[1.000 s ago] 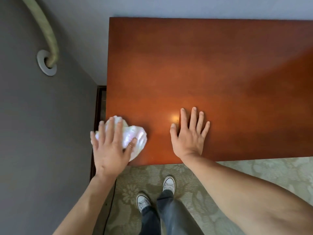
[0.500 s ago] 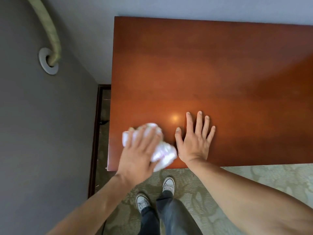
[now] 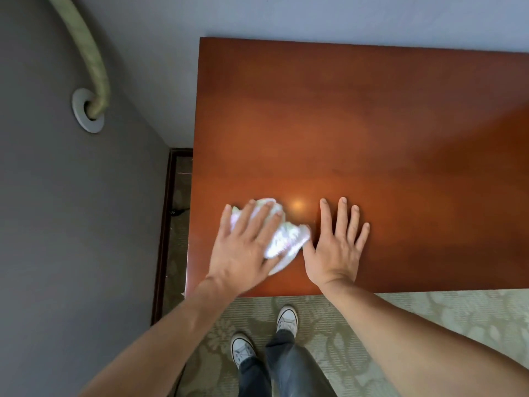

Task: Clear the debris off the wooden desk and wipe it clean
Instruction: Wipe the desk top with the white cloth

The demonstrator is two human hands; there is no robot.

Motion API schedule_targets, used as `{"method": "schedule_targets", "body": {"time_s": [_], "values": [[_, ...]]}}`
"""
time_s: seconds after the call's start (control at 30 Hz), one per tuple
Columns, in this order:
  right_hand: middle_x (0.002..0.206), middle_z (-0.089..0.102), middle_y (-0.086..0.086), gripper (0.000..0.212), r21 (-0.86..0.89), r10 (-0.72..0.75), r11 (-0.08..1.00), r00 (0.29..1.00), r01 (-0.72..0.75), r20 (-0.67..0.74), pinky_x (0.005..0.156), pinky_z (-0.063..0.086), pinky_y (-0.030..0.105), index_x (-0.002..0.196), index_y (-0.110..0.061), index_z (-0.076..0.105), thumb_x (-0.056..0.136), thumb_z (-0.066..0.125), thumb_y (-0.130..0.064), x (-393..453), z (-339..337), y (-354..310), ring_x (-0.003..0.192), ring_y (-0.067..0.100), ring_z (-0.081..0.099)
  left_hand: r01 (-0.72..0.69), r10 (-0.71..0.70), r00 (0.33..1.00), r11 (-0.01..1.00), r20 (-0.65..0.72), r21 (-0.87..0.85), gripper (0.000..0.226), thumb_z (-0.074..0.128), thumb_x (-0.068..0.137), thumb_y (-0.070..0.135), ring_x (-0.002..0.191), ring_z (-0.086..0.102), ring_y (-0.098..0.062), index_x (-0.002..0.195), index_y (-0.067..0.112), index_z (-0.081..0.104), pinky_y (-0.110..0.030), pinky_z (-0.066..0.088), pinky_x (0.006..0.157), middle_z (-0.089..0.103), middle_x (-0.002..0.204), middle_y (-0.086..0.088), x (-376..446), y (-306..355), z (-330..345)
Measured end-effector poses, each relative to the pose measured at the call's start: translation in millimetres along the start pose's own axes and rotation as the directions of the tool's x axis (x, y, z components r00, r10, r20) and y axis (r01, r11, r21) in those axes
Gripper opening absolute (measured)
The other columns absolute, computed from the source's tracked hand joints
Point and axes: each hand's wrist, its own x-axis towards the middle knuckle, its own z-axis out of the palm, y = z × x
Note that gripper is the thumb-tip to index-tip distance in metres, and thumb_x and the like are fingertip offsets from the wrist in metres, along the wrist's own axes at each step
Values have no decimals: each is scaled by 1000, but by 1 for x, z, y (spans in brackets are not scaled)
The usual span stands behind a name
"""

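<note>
Cloth (image 3: 282,240) under your left hand (image 3: 246,247), wiping the surface (image 3: 372,124).
Your left fingers (image 3: 259,217) lay spread, pressing it flat for contact; your right hand (image 3: 336,247), fingers wide, steadied you just beside it.

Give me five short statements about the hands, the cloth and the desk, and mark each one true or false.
1. The left hand presses the white cloth onto the desk. True.
2. The right hand holds a spray bottle. False: it lies flat, fingers spread, holding nothing.
3. The cloth lies by the desk's far edge. False: it is near the front edge.
4. The cloth lies left of the right hand. True.
5. Both hands rest on the cloth. False: only the left.
</note>
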Motion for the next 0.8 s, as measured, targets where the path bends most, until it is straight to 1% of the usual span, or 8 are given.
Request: {"method": "schedule_targets", "body": {"time_s": [0.13,0.3,0.33,0.4,0.5,0.57,0.67,0.8], "values": [[174,14,8,70,12,16,1000,1000,-15,-14,127,8,61,163,-31,28,99,31,-58,1,0,-2,160,34,8,206,-206,978,978,-14,-16,71,35,104,61,153,28,-39,157,15,38,-67,16,120,35,165,-10,21,-6,-5],[174,13,8,70,11,3,1000,1000,-3,-8,126,8,62,163,-30,28,99,28,-58,0,0,-1,160,34,8,-237,237,971,971,-17,3,70,46,102,57,153,31,-39,160,18,37,-68,22,119,32,168,-9,-18,-4,4],[174,14,8,70,13,7,1000,1000,-7,-11,127,8,61,163,-30,29,99,28,-58,0,0,-2,160,34,8,-203,205,978,978,-40,44,71,48,100,58,153,33,-38,159,20,38,-67,23,119,34,167,-8,-18,-18,3],[173,16,9,70,10,12,1000,1000,-11,-15,127,8,61,162,-30,30,98,30,-58,1,-1,-3,160,35,10,45,-41,995,998,-90,44,69,48,99,58,151,35,-38,156,21,39,-66,25,118,38,163,-6,-9,-41,0],[174,14,8,70,-4,14,1000,1000,-14,0,127,8,61,162,-30,28,99,30,-58,0,-1,-2,160,34,9,369,-373,922,928,-101,-54,66,46,101,57,151,31,-36,156,21,39,-65,21,117,35,164,-1,11,-49,-6],[173,16,9,69,2,13,1000,1000,-13,-9,127,9,62,162,-30,30,98,31,-58,0,0,-1,160,35,10,272,-279,955,959,-102,-83,67,48,100,54,152,30,-36,156,20,40,-66,16,119,35,165,-1,9,-44,-2],[173,17,9,69,2,10,1000,1000,-10,-20,126,10,62,162,-29,31,98,33,-57,0,2,-1,159,35,12,-51,49,996,998,-79,-27,67,49,99,53,154,30,-34,157,20,43,-67,15,122,35,167,-1,-3,-45,3],[173,18,9,70,6,7,1000,1000,-7,-12,126,10,62,162,-29,32,98,33,-57,1,0,-2,159,35,12,26,-31,995,998,-90,-64,65,53,95,54,152,34,-33,151,20,51,-64,16,123,41,162,-2,-2,-41,4]]}}
